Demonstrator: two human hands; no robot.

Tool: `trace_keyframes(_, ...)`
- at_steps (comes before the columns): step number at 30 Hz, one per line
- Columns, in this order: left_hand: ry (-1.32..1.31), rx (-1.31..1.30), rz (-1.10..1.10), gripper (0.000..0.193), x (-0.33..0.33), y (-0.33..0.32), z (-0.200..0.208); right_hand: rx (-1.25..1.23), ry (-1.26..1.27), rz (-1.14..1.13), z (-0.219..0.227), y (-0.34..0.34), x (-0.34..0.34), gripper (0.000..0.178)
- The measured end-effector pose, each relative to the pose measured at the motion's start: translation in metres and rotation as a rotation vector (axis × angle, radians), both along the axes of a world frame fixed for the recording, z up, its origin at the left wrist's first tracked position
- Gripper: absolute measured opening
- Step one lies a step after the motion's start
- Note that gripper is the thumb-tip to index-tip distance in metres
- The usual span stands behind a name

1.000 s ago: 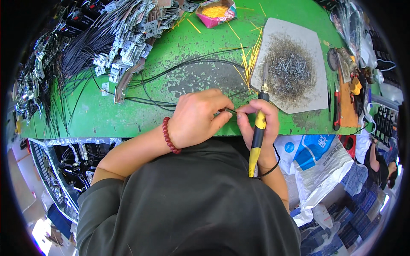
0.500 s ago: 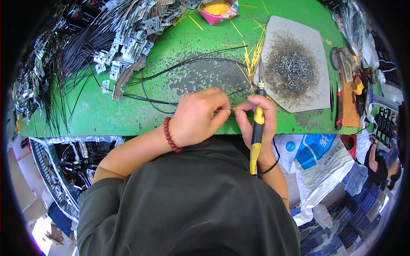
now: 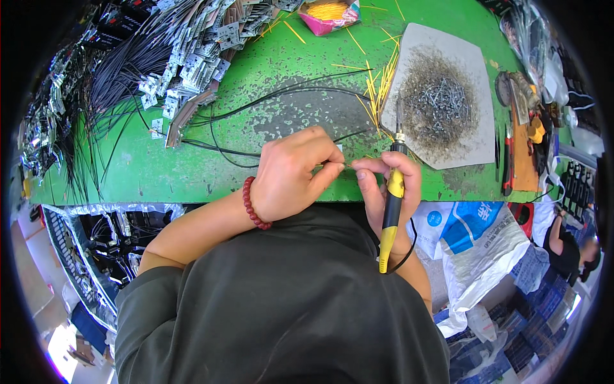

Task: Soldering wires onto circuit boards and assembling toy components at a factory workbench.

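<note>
My left hand [image 3: 291, 168], with a beaded red bracelet [image 3: 250, 203] at the wrist, is closed in a pinch on the end of a thin black wire. Facing it, my right hand [image 3: 411, 182] pinches close to the same wire end with thumb and forefinger. That hand also holds a yellow-and-black soldering iron [image 3: 392, 214], its tip pointing away from me. Whatever tiny piece lies between the fingertips is too small to make out. Beyond my hands, black wires [image 3: 288, 91] curve across the green table [image 3: 236, 144] from small metallic plates [image 3: 192, 112] at the left.
A grey sheet [image 3: 476, 144] with dark residue and metal bits lies right of the iron. Beside it are thin yellow strips [image 3: 382, 86]; a pink box [image 3: 329, 22] holds more. Tools, including red-handled pliers [image 3: 508, 157], sit at the right edge. Another person [image 3: 566, 246] appears far right.
My right hand has turned slightly and shifted right, so the soldering iron now sits lower and further right. My left hand has hardly moved, still pinching.
</note>
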State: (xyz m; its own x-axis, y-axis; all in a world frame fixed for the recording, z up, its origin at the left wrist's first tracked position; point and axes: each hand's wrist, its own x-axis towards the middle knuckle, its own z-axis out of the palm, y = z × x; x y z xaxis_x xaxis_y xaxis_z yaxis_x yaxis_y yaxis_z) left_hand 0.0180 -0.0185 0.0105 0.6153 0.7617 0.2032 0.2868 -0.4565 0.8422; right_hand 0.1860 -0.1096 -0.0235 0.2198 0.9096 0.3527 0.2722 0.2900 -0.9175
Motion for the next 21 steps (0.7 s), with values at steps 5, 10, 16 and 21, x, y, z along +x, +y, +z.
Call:
trace_keyframes(5, -0.067, 0.104, 0.015, 0.012, 0.000, -0.002, -0.007, -0.012, 0.020, -0.012, 0.001, 0.000, -0.002, 0.042)
trace_keyframes(10, -0.068, 0.126, 0.014, 0.013, 0.001, -0.006, -0.009, -0.024, 0.003, 0.023, 0.002, 0.003, -0.003, 0.043)
trace_keyframes(16, -0.065, 0.206, 0.007, 0.012, 0.000, -0.005, -0.013, -0.108, 0.074, 0.022, 0.010, 0.012, -0.008, 0.039)
trace_keyframes(21, -0.112, 0.057, 0.018, 0.010, -0.004, -0.005, -0.010, 0.000, -0.037, -0.018, 0.005, 0.014, -0.010, 0.035)
